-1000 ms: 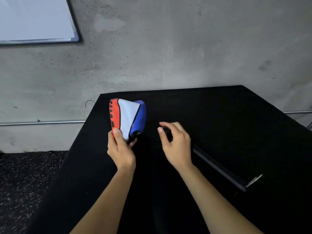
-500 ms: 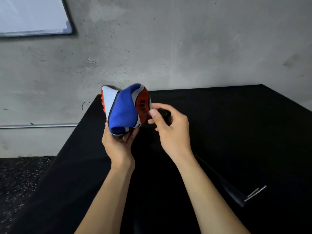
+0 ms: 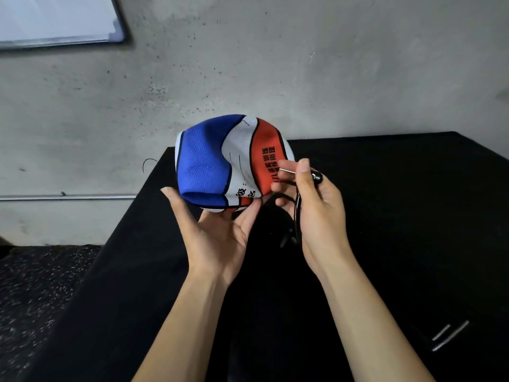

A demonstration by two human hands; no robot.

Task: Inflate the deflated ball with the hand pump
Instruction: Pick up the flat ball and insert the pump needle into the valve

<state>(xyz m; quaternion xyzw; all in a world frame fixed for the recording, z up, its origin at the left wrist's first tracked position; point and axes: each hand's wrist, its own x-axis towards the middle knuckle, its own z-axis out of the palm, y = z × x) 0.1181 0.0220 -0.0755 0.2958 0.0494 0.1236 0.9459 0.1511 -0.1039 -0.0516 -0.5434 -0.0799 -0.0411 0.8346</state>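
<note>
A deflated ball with blue, white and red panels and black print is held up above the black table. My left hand cradles it from below, palm up. My right hand is just right of the ball, pinching the pump's metal needle, whose tip touches the red panel. A thin black hose hangs from the needle fitting down past my palm. The pump's body is mostly hidden against the dark table; its metal foot pieces show at lower right.
A concrete wall rises behind the table, with a whiteboard at upper left and a pipe running low along it. Speckled dark floor lies left of the table edge.
My left hand has raised and turned the ball so the blue and red panels face me. My right hand lifted the needle end of the hose up to the red panel.
</note>
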